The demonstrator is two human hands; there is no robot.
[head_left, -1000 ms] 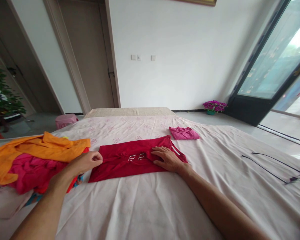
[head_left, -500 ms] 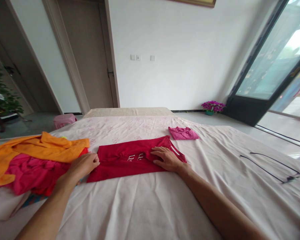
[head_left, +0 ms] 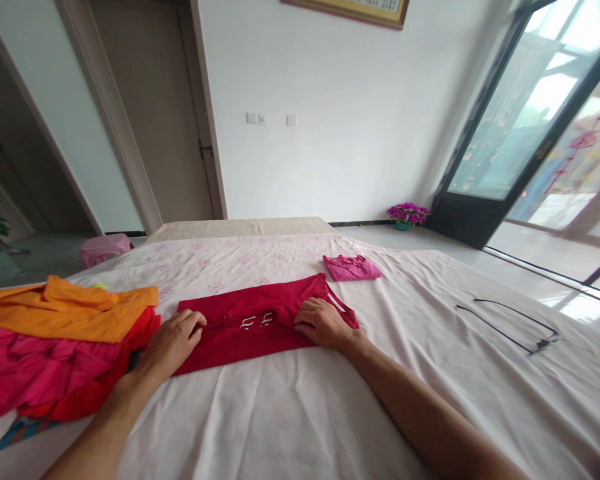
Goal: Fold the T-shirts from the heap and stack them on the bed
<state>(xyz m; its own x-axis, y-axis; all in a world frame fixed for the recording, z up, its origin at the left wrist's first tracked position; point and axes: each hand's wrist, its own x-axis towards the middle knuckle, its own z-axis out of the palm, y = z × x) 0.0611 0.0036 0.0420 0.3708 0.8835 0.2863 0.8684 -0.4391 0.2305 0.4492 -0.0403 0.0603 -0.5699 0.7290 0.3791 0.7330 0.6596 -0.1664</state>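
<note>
While the red garment (head_left: 253, 348) lies flattened lengthwise across the pale sheet (head_left: 280, 427), both of the person's hands rest on it, one toward each end. The left hand (head_left: 176, 339) sits over the left end, its fingers curled down onto the fabric near the corner; whether they pinch the cloth or only press it, I cannot tell. The right hand (head_left: 324, 324) lies on the other end, just short of the neckline, with its fingers bent and close together on the fabric; a grip on a fold there cannot be made out. White lettering (head_left: 248, 323), partly swallowed by a crease, shows between the two hands.

The garment's near edge slants slightly upward to the right, with a broad stretch of wrinkled sheet between it and the person. On the left, a heap of clothes (head_left: 55, 363), topped by an orange garment (head_left: 95, 313), comes right up beside the left wrist, so room is tight there. Beyond the neckline end, near it, lies a folded pink garment (head_left: 353, 269). A wide span of sheet separates the right hand from the glasses (head_left: 542, 345), well apart to the right.
</note>
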